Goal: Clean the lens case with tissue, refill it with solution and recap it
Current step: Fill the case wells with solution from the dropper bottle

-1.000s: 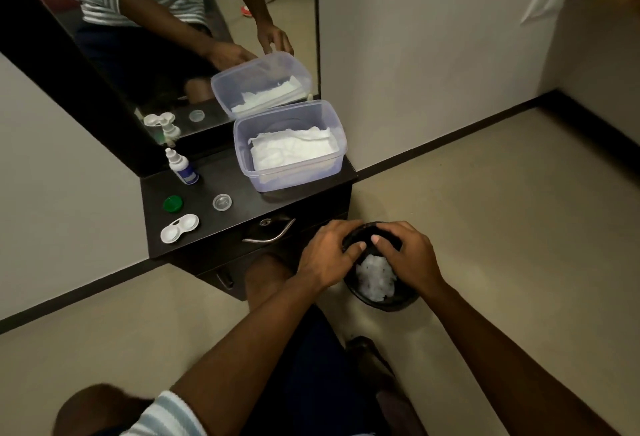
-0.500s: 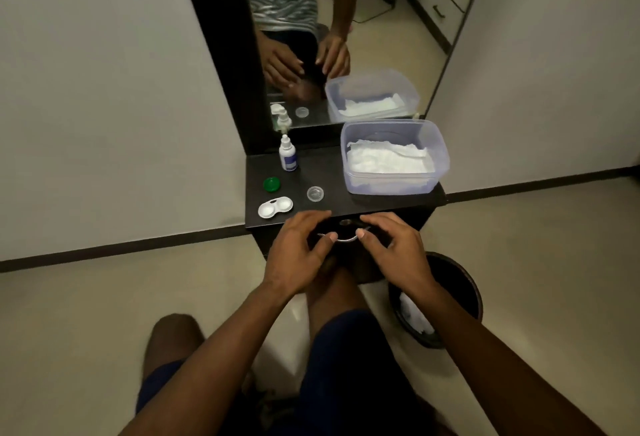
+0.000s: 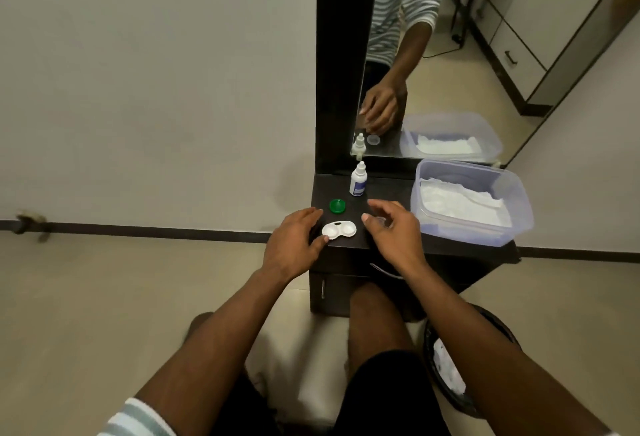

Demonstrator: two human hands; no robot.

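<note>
The lens case (image 3: 339, 230) lay open and uncapped near the tabletop (image 3: 381, 189) front edge, wells apparently dry; refilling and recapping remained. The green cap (image 3: 337, 206) sat behind it, the solution bottle (image 3: 358, 180) upright beyond. Left hand (image 3: 294, 241) and right hand (image 3: 393, 231) flanked the case, fingers loosely spread, holding nothing.

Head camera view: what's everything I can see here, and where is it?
Lens case: 1, white, uncapped, front of shelf.
Green cap: 1, behind case.
Clear cap: 1, under right hand.
Bottle: 1, white, upright, by mirror.
Tub: 1, clear, holds white tissue, right side.
Shelf: 1, dark.
Mirror: 1, behind.
Bin: 1, black, floor, right.
Left hand: thumb at case's edge.
Right hand: over clear cap; grip unclear.
</note>
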